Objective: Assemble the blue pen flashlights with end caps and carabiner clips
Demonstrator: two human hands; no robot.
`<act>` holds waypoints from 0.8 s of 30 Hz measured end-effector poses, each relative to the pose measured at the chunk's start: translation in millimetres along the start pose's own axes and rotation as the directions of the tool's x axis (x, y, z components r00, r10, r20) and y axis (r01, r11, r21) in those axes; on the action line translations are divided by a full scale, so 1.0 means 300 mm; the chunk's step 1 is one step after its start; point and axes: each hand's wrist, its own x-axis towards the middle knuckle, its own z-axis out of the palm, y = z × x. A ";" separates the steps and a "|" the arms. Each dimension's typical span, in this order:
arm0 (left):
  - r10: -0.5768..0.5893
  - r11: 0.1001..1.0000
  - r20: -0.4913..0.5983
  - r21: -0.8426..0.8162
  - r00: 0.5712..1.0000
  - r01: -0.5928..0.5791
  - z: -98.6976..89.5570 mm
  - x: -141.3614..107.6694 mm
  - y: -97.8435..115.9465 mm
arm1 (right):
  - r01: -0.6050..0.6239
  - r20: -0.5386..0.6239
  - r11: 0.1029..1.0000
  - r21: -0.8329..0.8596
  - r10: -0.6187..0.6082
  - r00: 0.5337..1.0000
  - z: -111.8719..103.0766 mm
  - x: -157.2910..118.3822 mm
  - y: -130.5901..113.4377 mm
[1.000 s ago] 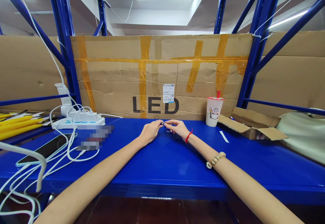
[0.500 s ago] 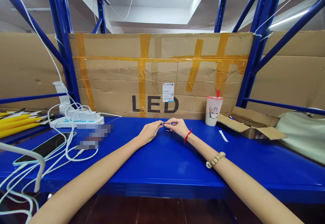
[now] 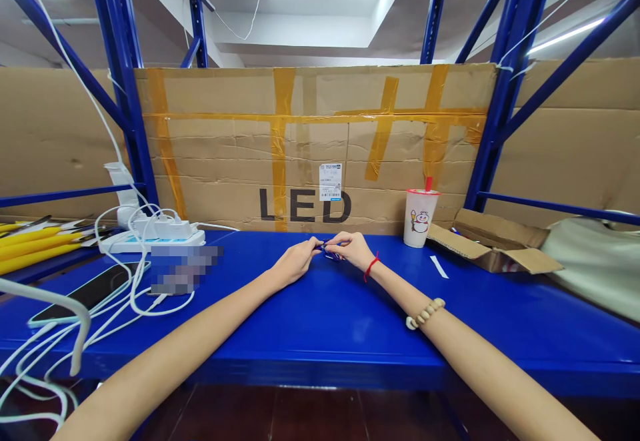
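Both hands meet over the back middle of the blue shelf. My left hand [image 3: 296,261] is closed, its thumb and fingertips pinching one end of a small dark object [image 3: 323,245]. From the other side my right hand [image 3: 353,249], wearing a red string at the wrist, pinches near the same object. Below the right fingers shows a small dark bluish part [image 3: 333,256]; whether it joins the pinched piece I cannot tell. Fingers cover most of the object, and it is too small to name. A beaded bracelet [image 3: 425,313] circles my right forearm.
At left lie a phone [image 3: 93,293], tangled white cables, a white power strip [image 3: 155,241] and yellow-handled tools [image 3: 40,244]. A paper cup [image 3: 419,221] with a red straw, a paper strip [image 3: 439,267] and an open cardboard box [image 3: 493,244] are at right. Large cardboard [image 3: 225,154] stands behind.
The hands stay nearly in place, with the fingertips shifted slightly around the small dark object. A small gap now shows between the two pinches.
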 end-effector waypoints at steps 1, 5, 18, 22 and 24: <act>-0.001 1.000 -0.004 0.007 1.000 0.001 0.001 0.000 -0.001 | 0.005 0.004 1.000 -0.003 -0.005 1.000 -0.001 -0.001 -0.001; 0.009 0.999 -0.028 0.049 1.000 -0.008 0.010 0.002 -0.009 | 0.023 0.029 0.999 -0.030 -0.023 0.999 -0.003 -0.004 0.004; 0.088 0.990 -0.093 0.119 0.992 -0.077 0.018 -0.001 -0.033 | -0.002 0.028 0.992 -0.124 0.005 1.000 0.000 0.000 0.025; 0.080 0.989 -0.088 0.128 0.993 -0.069 0.019 0.001 -0.033 | -0.033 0.000 0.991 -0.130 0.033 0.999 0.006 -0.002 0.017; 0.085 0.989 -0.084 0.131 0.993 -0.074 0.019 0.001 -0.034 | -0.060 -0.002 0.990 -0.127 0.060 0.998 0.008 -0.005 0.011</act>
